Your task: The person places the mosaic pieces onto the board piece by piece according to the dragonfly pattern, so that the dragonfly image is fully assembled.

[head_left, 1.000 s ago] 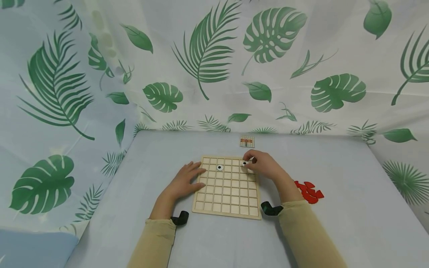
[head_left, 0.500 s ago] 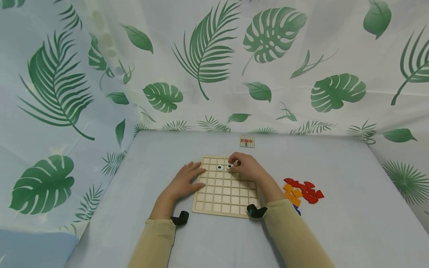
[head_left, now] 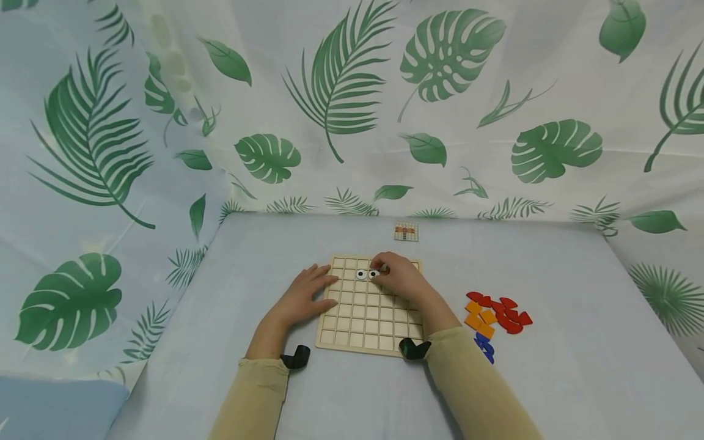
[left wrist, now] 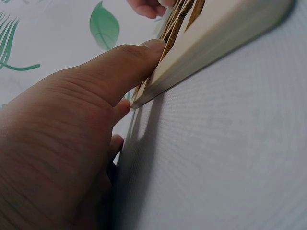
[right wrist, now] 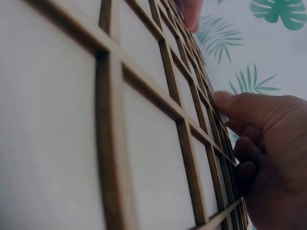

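Center frame, I saw the right hand [head_left: 400, 278] pinch an eye disc [head_left: 373, 274] between thumb and fingertips (at the grid board [head_left: 358, 311]); left hand [head_left: 300, 297], fingers apart, touched the board's left edge.

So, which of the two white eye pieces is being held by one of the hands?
The right eye piece, pinched by the right hand; the left eye piece lies free on the gridded board.
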{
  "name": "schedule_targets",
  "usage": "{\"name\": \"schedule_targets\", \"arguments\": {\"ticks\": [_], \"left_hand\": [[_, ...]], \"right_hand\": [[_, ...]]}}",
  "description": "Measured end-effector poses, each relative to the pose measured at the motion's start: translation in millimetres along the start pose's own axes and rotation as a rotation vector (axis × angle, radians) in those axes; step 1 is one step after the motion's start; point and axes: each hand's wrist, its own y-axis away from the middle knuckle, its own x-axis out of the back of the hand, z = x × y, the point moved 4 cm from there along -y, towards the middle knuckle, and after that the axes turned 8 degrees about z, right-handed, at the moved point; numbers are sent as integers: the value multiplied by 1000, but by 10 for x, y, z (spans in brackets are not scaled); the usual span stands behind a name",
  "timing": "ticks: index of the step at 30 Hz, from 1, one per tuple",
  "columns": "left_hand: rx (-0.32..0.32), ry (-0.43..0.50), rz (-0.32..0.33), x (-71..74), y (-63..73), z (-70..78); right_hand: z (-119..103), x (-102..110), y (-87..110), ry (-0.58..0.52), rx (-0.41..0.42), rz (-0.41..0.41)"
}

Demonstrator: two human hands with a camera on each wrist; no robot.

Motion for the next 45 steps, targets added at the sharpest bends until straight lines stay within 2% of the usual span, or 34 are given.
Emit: {"name": "schedule_targets", "arguments": {"ticks": [15,32,37,41,45], "left_hand": [[-25,8,25,8,15,24],[-27,1,5,-9,3,34],[-29,-9,17,-1,6,21],[-33,-1,26,10,9,7],[-38,13,17,17,13,13]], "right_hand": [[20,-41,4,48,37,12],[31,-31,30,33,44,21],[18,-37,15,36,48,18],[8,3,25,19,37,18],[-23,129,83,18,22,29]]}}
